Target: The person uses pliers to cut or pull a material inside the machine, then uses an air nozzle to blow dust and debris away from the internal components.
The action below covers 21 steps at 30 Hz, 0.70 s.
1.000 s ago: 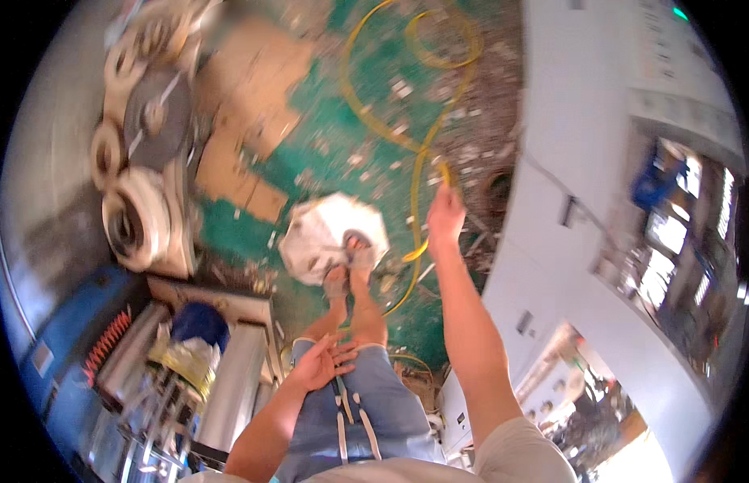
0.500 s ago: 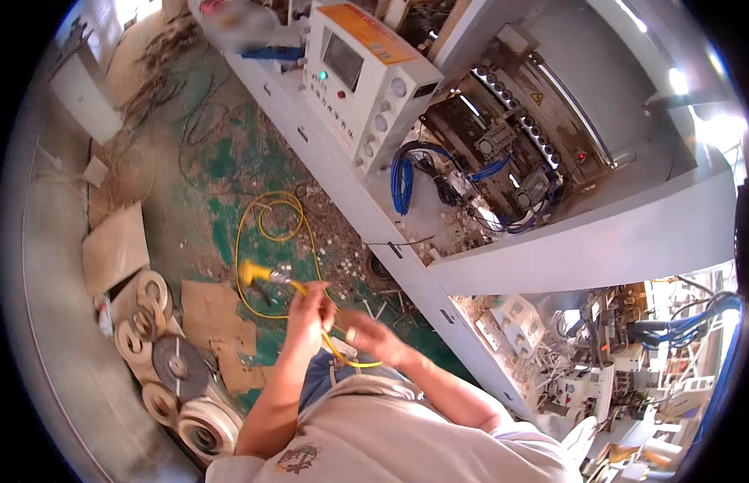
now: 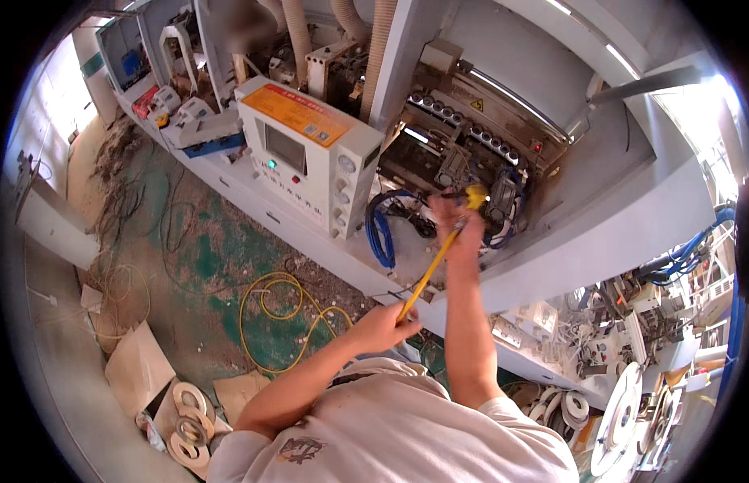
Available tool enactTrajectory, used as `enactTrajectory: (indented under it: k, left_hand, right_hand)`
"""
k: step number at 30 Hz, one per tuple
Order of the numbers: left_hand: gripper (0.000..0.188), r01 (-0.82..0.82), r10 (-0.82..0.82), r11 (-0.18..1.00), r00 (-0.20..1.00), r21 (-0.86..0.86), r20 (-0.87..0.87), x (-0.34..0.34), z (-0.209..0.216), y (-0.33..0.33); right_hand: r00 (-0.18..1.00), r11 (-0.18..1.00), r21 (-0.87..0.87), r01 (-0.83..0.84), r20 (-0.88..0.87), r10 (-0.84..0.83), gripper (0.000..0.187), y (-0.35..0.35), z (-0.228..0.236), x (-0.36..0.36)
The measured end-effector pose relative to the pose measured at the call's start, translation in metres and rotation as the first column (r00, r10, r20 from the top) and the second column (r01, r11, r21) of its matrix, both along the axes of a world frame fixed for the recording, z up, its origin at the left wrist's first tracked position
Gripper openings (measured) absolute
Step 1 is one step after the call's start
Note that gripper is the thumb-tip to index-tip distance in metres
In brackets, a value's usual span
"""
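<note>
- Grey-white machine (image 3: 600,249) takes up the far and right sides; its open bay (image 3: 403,169) is dark and dusty.
- Green floor (image 3: 217,278), worn and dirty, lies left of the machine.
- White control box (image 3: 326,187) stands on the machine, left of the bay. Screen (image 3: 286,150) dark; small green light (image 3: 271,164) lit; orange panel (image 3: 298,114) on its upper face.
- Tan cardboard sheet (image 3: 139,366) at the left; pale ring-shaped rolls (image 3: 177,451) on its near side.
- Yellow hose (image 3: 428,278) runs straight between the two hands; yellow loops (image 3: 242,318) lie on the floor to the left.
- Blue cable bundle (image 3: 381,241) hangs coiled just right of the control box.
- Left grip (image 3: 386,326): bare hand, nearer of the two, closed around the hose.
- Right grip (image 3: 457,225): bare hand, farther out, fingers wrapped about a yellow tool; blurred.
- Yellow tool (image 3: 476,196): at the hose's far end, head showing beyond the right grip, in front of the bay. Contact with machine parts: cannot tell.
</note>
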<state>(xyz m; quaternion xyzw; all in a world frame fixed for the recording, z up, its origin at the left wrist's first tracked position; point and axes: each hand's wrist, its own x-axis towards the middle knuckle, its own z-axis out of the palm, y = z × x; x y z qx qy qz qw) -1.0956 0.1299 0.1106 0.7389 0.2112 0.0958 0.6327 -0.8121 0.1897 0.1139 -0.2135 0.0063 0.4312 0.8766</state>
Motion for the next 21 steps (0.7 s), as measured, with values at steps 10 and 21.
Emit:
enactTrajectory:
  k: [10, 21]
  left_hand:
    - [0.031, -0.171, 0.265, 0.949, 0.888, 0.265, -0.377, -0.113, -0.09, 0.101]
    - [0.015, -0.163, 0.378, 0.866, 0.832, 0.473, -0.406, -0.083, -0.065, 0.154]
  right_hand:
    - [0.94, 0.848, -0.522, 0.095, -0.234, -0.25, 0.039, 0.117, -0.057, 0.359]
    - [0.986, 0.553, -0.82, -0.148, -0.082, 0.142, 0.025, 0.16, -0.114, 0.533]
